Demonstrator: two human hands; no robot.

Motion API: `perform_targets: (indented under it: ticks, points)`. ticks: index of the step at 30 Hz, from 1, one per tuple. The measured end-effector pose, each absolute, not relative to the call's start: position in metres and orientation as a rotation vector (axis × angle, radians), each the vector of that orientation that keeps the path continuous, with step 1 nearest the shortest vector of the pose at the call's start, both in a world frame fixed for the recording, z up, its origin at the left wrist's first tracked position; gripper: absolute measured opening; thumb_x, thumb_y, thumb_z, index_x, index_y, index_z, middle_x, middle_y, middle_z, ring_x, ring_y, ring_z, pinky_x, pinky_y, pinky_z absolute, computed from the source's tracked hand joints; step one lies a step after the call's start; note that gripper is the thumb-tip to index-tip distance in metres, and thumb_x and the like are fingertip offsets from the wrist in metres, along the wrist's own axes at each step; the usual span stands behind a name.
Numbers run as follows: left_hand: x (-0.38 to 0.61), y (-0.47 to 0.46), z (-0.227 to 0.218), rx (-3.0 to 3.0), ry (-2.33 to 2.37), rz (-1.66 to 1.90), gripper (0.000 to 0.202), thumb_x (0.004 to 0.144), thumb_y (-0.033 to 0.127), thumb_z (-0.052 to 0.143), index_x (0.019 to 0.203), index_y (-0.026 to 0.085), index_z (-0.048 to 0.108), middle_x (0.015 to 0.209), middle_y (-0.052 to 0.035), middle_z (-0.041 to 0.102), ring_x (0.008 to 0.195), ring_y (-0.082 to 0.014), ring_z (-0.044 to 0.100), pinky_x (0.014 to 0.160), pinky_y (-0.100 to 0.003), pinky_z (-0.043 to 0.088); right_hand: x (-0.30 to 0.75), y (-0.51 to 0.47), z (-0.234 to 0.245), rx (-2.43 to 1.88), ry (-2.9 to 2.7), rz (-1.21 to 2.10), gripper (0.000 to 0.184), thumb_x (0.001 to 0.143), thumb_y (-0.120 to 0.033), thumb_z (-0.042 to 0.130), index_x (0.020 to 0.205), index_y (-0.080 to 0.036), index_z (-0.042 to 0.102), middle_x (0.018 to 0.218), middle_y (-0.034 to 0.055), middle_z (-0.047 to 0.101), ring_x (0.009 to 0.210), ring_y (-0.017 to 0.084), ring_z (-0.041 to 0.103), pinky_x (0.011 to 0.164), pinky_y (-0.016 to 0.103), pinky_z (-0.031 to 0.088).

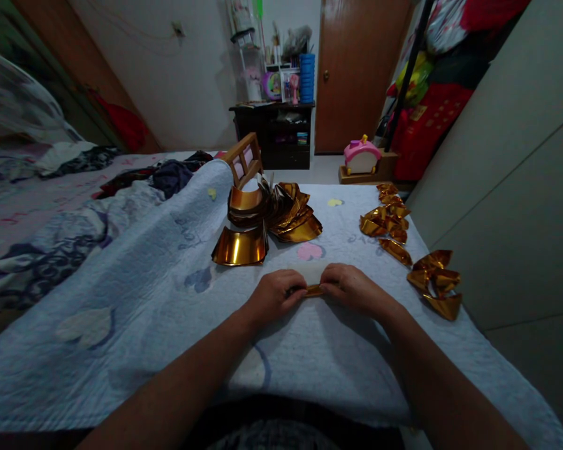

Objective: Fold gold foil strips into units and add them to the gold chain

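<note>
My left hand (276,292) and my right hand (349,287) rest side by side on the pale blue quilt (169,300), fingers curled. Both pinch a sheet of gold foil paper (313,281) between them; its white back faces up and a gold edge shows at the fold under my fingertips. Just beyond my hands lies a stack of curled gold foil sheets (267,222). To the right are folded gold paper pieces (388,219) and a further cluster (436,281) near the quilt's right edge.
A wooden chair back (244,159) rises behind the foil stack. A bed with clothes (51,181) lies to the left. A pale wardrobe wall (511,156) runs close along the right. A dark shelf unit (276,134), a pink toy (361,156) and a door (356,69) stand at the back.
</note>
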State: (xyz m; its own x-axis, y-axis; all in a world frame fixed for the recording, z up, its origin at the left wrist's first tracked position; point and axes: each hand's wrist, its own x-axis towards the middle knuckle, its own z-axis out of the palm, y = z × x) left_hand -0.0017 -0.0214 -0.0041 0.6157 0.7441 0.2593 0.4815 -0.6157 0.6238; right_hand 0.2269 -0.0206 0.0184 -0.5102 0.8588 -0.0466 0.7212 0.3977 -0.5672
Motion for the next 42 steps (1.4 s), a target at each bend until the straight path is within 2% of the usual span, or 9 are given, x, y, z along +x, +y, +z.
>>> perform_targets:
  ticks: [6, 10, 14, 19, 22, 26, 33, 42]
  points:
    - [0.003, -0.022, -0.006, 2.271, 1.054, 0.678, 0.010, 0.084, 0.010, 0.061, 0.088, 0.018, 0.067, 0.089, -0.0029, 0.067, 0.084, -0.0171, 0.062, 0.077, -0.029, 0.049, 0.221, -0.020, 0.012, -1.488, -2.309, 0.740, 0.012, 0.083, -0.009, 0.058, 0.085, -0.017, 0.068, 0.086, 0.0053, 0.068, 0.078, 0.017, 0.057, 0.071, 0.026, 0.040]
    - [0.004, -0.021, -0.007, 2.266, 1.073, 0.674, 0.009, 0.086, 0.012, 0.060, 0.090, 0.017, 0.066, 0.090, -0.0042, 0.065, 0.086, -0.0183, 0.061, 0.079, -0.031, 0.049, 0.218, -0.019, 0.007, -1.524, -2.316, 0.671, 0.011, 0.085, -0.010, 0.059, 0.085, -0.017, 0.067, 0.087, 0.0058, 0.067, 0.081, 0.018, 0.057, 0.073, 0.027, 0.038]
    - [0.004, -0.020, -0.007, 2.213, 1.109, 0.773, 0.009, 0.092, 0.016, 0.056, 0.092, 0.017, 0.064, 0.101, -0.0067, 0.061, 0.095, -0.0192, 0.061, 0.085, -0.033, 0.051, 0.216, -0.018, 0.005, -1.558, -2.291, 0.640, 0.007, 0.087, -0.013, 0.060, 0.086, -0.016, 0.066, 0.087, 0.0064, 0.066, 0.082, 0.018, 0.056, 0.073, 0.028, 0.037]
    - [0.003, -0.020, -0.011, 2.187, 1.164, 0.757, 0.003, 0.085, 0.014, 0.063, 0.087, 0.017, 0.064, 0.113, -0.0079, 0.056, 0.102, -0.0203, 0.061, 0.090, -0.035, 0.052, 0.216, -0.017, 0.002, -1.561, -2.290, 0.624, 0.006, 0.086, -0.013, 0.061, 0.086, -0.017, 0.065, 0.086, 0.0046, 0.065, 0.079, 0.017, 0.055, 0.071, 0.027, 0.036]
    - [0.004, -0.020, -0.012, 2.187, 1.178, 0.769, 0.005, 0.083, 0.013, 0.065, 0.085, 0.017, 0.063, 0.109, -0.0068, 0.056, 0.098, -0.0195, 0.061, 0.085, -0.033, 0.052, 0.217, -0.016, 0.000, -1.561, -2.310, 0.599, 0.006, 0.086, -0.013, 0.061, 0.086, -0.017, 0.065, 0.087, 0.0044, 0.065, 0.082, 0.017, 0.055, 0.073, 0.027, 0.036]
    - [0.005, -0.021, -0.010, 2.216, 1.205, 0.806, 0.004, 0.087, 0.014, 0.061, 0.086, 0.018, 0.062, 0.100, -0.0049, 0.057, 0.091, -0.0181, 0.059, 0.081, -0.032, 0.051, 0.216, -0.017, 0.001, -1.581, -2.320, 0.591, 0.006, 0.088, -0.014, 0.060, 0.087, -0.018, 0.065, 0.088, 0.0045, 0.065, 0.082, 0.017, 0.055, 0.073, 0.027, 0.035]
    - [0.005, -0.023, -0.011, 2.343, 1.356, 0.726, 0.003, 0.087, 0.018, 0.064, 0.088, 0.018, 0.061, 0.094, -0.0049, 0.059, 0.089, -0.0208, 0.059, 0.080, -0.034, 0.049, 0.213, -0.017, 0.003, -1.607, -2.313, 0.571, 0.003, 0.089, -0.017, 0.062, 0.086, -0.018, 0.065, 0.086, 0.0040, 0.064, 0.080, 0.016, 0.053, 0.071, 0.027, 0.033]
    - [0.006, -0.028, -0.012, 2.312, 1.688, 0.634, 0.026, 0.083, 0.033, 0.074, 0.096, 0.022, 0.054, 0.085, -0.0025, 0.063, 0.082, -0.0225, 0.062, 0.073, -0.034, 0.048, 0.213, -0.018, 0.001, -1.626, -2.342, 0.512, 0.005, 0.089, -0.018, 0.060, 0.089, -0.017, 0.065, 0.087, 0.0051, 0.065, 0.080, 0.017, 0.054, 0.071, 0.027, 0.033]
